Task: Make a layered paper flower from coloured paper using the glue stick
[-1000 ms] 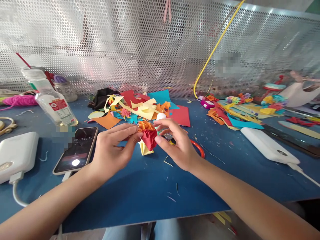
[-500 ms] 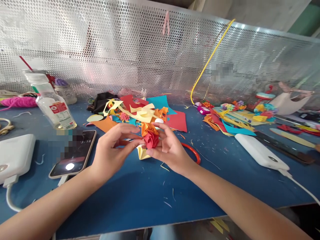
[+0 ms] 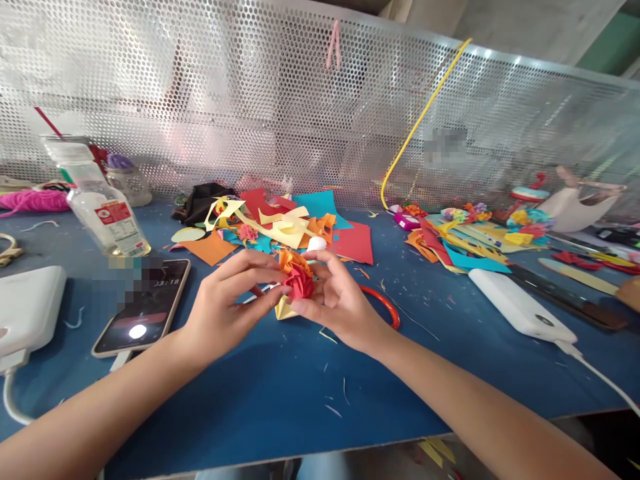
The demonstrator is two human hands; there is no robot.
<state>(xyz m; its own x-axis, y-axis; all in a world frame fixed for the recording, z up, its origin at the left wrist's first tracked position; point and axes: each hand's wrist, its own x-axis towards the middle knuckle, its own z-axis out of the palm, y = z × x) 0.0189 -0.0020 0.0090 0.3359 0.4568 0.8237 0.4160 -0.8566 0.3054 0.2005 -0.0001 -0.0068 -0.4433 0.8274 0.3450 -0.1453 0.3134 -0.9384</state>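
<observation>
A small red paper flower (image 3: 299,283) is pinched between both my hands just above the blue table (image 3: 280,393). My left hand (image 3: 227,303) grips it from the left with thumb and fingers closed. My right hand (image 3: 337,300) cups it from the right, fingers curled round it. An orange paper rosette (image 3: 291,259) and a yellow folded piece (image 3: 283,308) lie right behind and under the flower. An orange ring, perhaps a scissors handle (image 3: 387,303), shows behind my right hand.
A pile of coloured paper scraps (image 3: 280,223) lies behind my hands. A phone (image 3: 145,307), a white power bank (image 3: 27,310) and a clear bottle (image 3: 103,200) are at the left. Another power bank (image 3: 520,305) and more paper craft (image 3: 470,237) sit at the right, before a perforated metal screen (image 3: 300,113).
My right hand closed in round the red flower, from fingertips touching it to cupping it. Both hands shifted slightly with it; the view tilted up a little.
</observation>
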